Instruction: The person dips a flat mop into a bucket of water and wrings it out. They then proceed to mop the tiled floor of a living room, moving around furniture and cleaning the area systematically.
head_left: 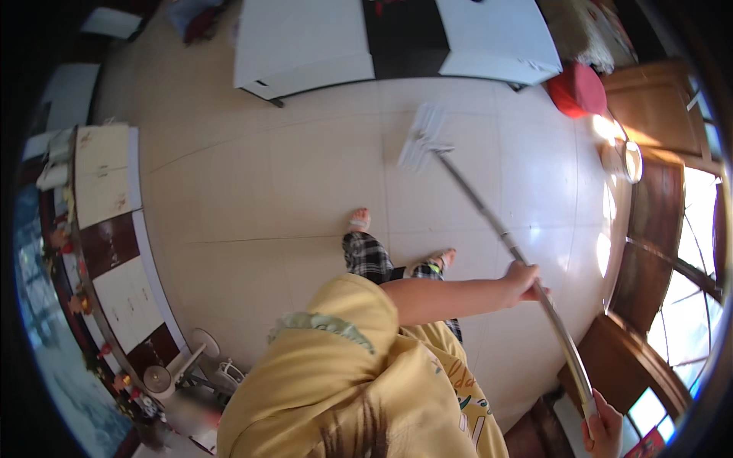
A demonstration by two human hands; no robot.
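A flat mop (477, 200) with a pale rectangular head lies across my front, its head down on the tiled floor (252, 191) ahead of me. Its metal pole slants back toward the lower right. My left hand (523, 284) reaches across my body and is closed around the middle of the pole. Lower down, my right hand (605, 424) is wrapped around the upper end of the same pole. The mop head sits a short way beyond my bare feet, near a white and black low table.
The low table (305, 46) stands at the far side on short legs. A red round stool (578, 90) and a pale bucket-like container (622, 160) are at the right, by wooden furniture (649, 237). A white and brown cabinet (114, 244) runs along the left.
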